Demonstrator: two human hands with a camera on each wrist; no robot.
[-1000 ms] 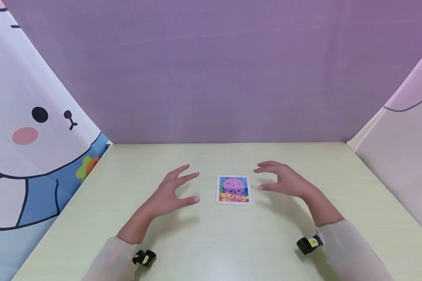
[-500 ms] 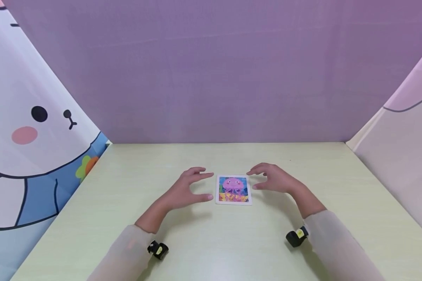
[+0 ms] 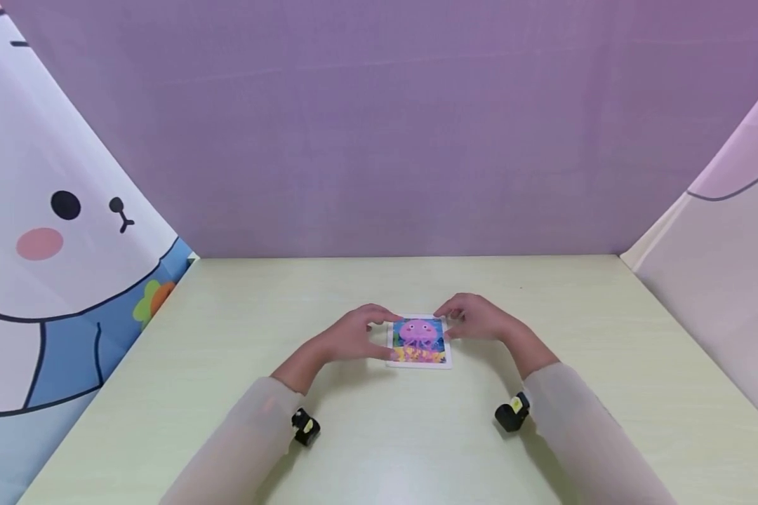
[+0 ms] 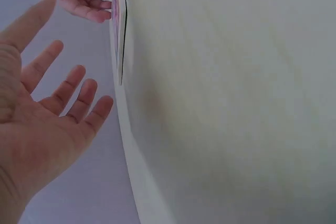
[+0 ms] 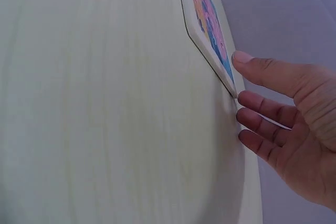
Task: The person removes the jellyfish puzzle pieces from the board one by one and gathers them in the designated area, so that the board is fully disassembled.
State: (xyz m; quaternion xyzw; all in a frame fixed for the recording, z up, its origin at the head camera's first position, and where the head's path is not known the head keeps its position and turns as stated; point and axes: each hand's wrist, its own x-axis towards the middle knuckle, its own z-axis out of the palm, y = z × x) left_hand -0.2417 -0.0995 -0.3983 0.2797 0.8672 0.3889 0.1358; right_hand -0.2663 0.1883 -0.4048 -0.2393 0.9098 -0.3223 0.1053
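A small square picture board point(image 3: 419, 342) with a white border and a pink jellyfish lies flat on the pale table. The left hand point(image 3: 354, 335) is at its left side, thumb and forefinger over the left edge in the head view. In the left wrist view the left hand's point(image 4: 50, 98) fingers are spread and look apart from the board point(image 4: 120, 35). The right hand point(image 3: 476, 319) is at the upper right corner. In the right wrist view the right hand's point(image 5: 294, 114) thumb and loosely bent fingers are close to the board's corner point(image 5: 220, 64); contact is unclear.
Beyond the far edge of the pale table point(image 3: 410, 449) hangs a purple cloth point(image 3: 410, 140). A cartoon-printed cloth point(image 3: 50, 301) borders the left side, and a pale cloth point(image 3: 726, 280) the right. Each sleeve carries a small black camera point(image 3: 306, 427) at the wrist.
Both hands have come inward towards the jellyfish board, the left hand rightward and the right hand leftward, with fingers drawn closer. The board has stayed in place.
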